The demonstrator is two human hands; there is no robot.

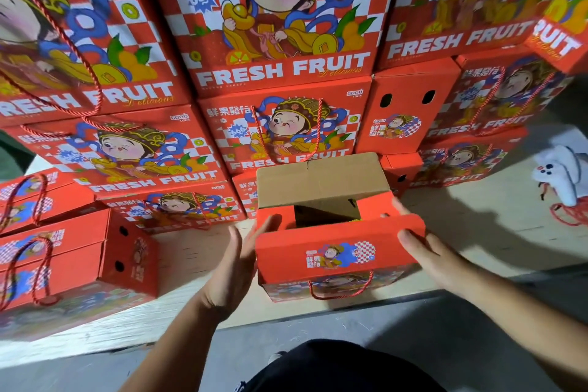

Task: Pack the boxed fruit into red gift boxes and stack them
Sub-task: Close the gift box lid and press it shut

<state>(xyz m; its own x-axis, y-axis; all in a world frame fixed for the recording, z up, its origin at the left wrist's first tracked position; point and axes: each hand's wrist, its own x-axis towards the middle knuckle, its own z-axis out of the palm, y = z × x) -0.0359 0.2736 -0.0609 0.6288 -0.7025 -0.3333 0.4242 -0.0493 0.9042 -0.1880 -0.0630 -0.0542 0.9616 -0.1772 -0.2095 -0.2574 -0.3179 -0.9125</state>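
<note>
A red gift box (pixel 340 256) stands on a pale wooden platform (pixel 191 251) in front of me, its brown cardboard lid flap (pixel 321 180) raised at the back. Something dark shows inside through the opening; I cannot tell what it is. My left hand (pixel 237 267) lies flat against the box's left side, fingers straight, the thumb at the top left corner. My right hand (pixel 429 251) touches the right side with straight fingers. A red rope handle (pixel 342 291) hangs on the box's front face.
A wall of stacked red "FRESH FRUIT" gift boxes (pixel 283 51) rises just behind. More closed boxes (pixel 73 254) are piled at the left. A white plush glove-like thing (pixel 560 175) with red cord lies at the right. Grey floor lies below the platform edge.
</note>
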